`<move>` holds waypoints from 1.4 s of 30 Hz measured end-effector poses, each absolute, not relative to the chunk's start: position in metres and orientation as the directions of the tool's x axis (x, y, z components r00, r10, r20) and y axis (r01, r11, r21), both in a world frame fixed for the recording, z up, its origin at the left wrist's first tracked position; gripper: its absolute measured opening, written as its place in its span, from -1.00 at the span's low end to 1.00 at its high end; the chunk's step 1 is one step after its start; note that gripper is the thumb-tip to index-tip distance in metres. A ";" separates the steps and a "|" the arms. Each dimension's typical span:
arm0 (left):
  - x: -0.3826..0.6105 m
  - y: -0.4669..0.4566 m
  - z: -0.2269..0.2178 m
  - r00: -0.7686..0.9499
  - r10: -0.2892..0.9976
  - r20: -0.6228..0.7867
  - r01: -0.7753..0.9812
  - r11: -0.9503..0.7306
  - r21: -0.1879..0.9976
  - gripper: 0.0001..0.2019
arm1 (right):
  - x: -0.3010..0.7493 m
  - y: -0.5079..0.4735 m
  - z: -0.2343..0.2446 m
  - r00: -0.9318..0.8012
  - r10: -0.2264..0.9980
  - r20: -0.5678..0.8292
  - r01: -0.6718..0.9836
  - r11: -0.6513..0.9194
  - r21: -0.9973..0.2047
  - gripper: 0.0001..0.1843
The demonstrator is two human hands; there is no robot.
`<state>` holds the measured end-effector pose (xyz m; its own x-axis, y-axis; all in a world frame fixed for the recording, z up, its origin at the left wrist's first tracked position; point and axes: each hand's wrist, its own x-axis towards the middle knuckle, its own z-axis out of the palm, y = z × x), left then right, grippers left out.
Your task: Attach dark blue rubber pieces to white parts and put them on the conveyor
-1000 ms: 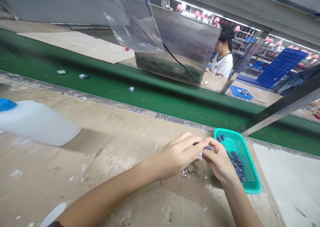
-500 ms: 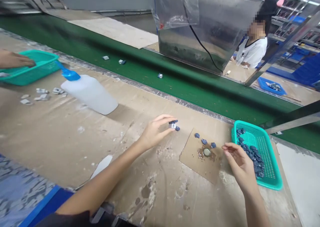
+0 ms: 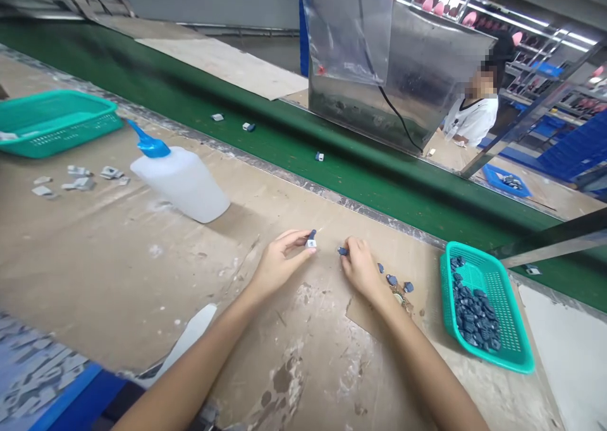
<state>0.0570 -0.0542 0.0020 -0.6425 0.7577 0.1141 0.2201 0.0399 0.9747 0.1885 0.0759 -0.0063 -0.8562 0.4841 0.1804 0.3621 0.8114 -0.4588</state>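
My left hand (image 3: pixel 282 260) pinches a small white block (image 3: pixel 310 243) with a dark blue piece (image 3: pixel 312 234) against its far side, a little above the table. Facing it, my right hand (image 3: pixel 360 263) has its fingertips closed on another small dark blue piece (image 3: pixel 342 251). Under my right forearm lies a cardboard sheet (image 3: pixel 358 314), partly covered. Several dark blue pieces (image 3: pixel 391 280) rest on it beside a round metal cap (image 3: pixel 398 298), half hidden by the forearm.
At right, a green basket (image 3: pixel 524 349) holds many dark blue pieces. A white squeeze bottle (image 3: pixel 184 184) stands left, near loose white blocks (image 3: pixel 80 183) and another green basket (image 3: pixel 61 143). Small parts sit on the green conveyor belt (image 3: pixel 275 140). Across it is a person (image 3: pixel 477 118).
My right hand has moved left from beside the basket, over the cardboard, and closed on the blue piece near my left hand. The other person's hand at the left basket has left view.
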 end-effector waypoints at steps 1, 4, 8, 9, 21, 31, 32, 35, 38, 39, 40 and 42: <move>0.057 -0.055 0.003 -0.642 0.758 0.117 0.222 0.037 0.974 -0.58 | 0.190 0.078 -0.006 -0.857 0.483 0.178 0.365 0.814 -0.451 -0.83; 0.056 -0.056 0.004 -0.630 0.767 0.119 0.244 0.051 0.968 -0.59 | 0.211 0.091 0.004 -0.855 0.490 0.169 0.380 0.815 -0.438 -0.83; 0.059 -0.057 0.001 -0.587 0.798 0.140 0.312 0.063 0.948 -0.62 | 0.257 0.115 0.022 -0.851 0.508 0.135 0.418 0.810 -0.411 -0.85; 0.060 -0.056 0.001 -0.576 0.805 0.144 0.324 0.064 0.944 -0.63 | 0.267 0.121 0.024 -0.850 0.512 0.123 0.429 0.809 -0.402 -0.84; 0.065 -0.055 -0.003 -0.561 0.820 0.117 0.381 0.130 0.915 -0.62 | 0.289 0.113 0.024 -0.916 0.393 0.080 0.333 0.856 -0.395 -0.82; 0.061 -0.054 -0.007 -0.542 0.832 0.117 0.464 0.180 0.867 -0.62 | 0.350 0.134 0.055 -0.693 0.659 0.294 0.445 0.711 -0.544 -0.85; 0.060 -0.053 -0.009 -0.540 0.834 0.113 0.467 0.185 0.865 -0.62 | 0.358 0.137 0.056 -0.671 0.683 0.288 0.454 0.686 -0.568 -0.83; 0.060 -0.052 -0.012 -0.541 0.834 0.110 0.453 0.179 0.873 -0.59 | 0.382 0.150 0.057 -0.573 0.755 0.319 0.568 0.647 -0.509 -0.75; 0.065 -0.050 -0.012 -0.563 0.820 0.101 0.400 0.164 0.902 -0.59 | 0.403 0.166 0.052 -0.467 0.822 0.327 0.727 0.567 -0.387 -0.59; 0.067 -0.049 -0.012 -0.571 0.816 0.091 0.370 0.157 0.916 -0.59 | 0.408 0.170 0.049 -0.458 0.834 0.307 0.751 0.548 -0.369 -0.55; 0.069 -0.049 -0.011 -0.575 0.814 0.079 0.339 0.149 0.929 -0.59 | 0.413 0.174 0.046 -0.469 0.838 0.279 0.759 0.544 -0.359 -0.55; 0.074 -0.046 -0.010 -0.567 0.822 0.054 0.282 0.133 0.950 -0.58 | 0.417 0.176 0.040 -0.534 0.820 0.205 0.749 0.572 -0.336 -0.66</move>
